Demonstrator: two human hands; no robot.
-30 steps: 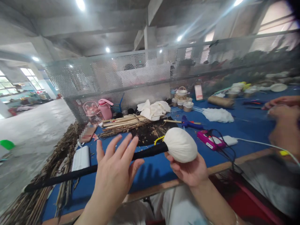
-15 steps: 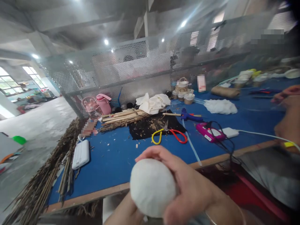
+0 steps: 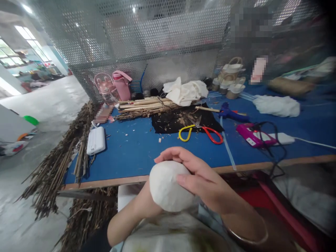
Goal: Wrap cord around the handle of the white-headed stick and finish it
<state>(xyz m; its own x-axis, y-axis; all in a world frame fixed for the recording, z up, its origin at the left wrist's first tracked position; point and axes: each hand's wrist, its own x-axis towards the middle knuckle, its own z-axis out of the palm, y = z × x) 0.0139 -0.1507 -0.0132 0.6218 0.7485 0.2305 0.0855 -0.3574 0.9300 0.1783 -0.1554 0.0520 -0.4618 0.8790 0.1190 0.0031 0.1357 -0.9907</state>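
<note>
A white ball [image 3: 168, 187] with a smooth, slightly uneven surface is held near my lap, just in front of the table edge. My right hand [image 3: 196, 176] curves over its top and right side, its fingers along the far side and its thumb pressed on the front. My left hand [image 3: 151, 203] supports it from below and behind; the ball hides the left fingers. Beyond, on the table, lie scissors [image 3: 201, 130] with one yellow and one red handle, partly on a black cloth [image 3: 170, 122] strewn with shavings.
The blue table [image 3: 131, 150] also bears a white power bank [image 3: 96, 140], a bundle of sticks [image 3: 147, 107], a white cloth [image 3: 185, 91], a blue glue gun [image 3: 231, 112] and a magenta device [image 3: 253, 135] with cables. Dried stalks [image 3: 63, 150] lean at the left edge.
The view has tilted down, so more of my lap shows. My right thumb has moved up onto the front of the ball. Both hands stay around it.
</note>
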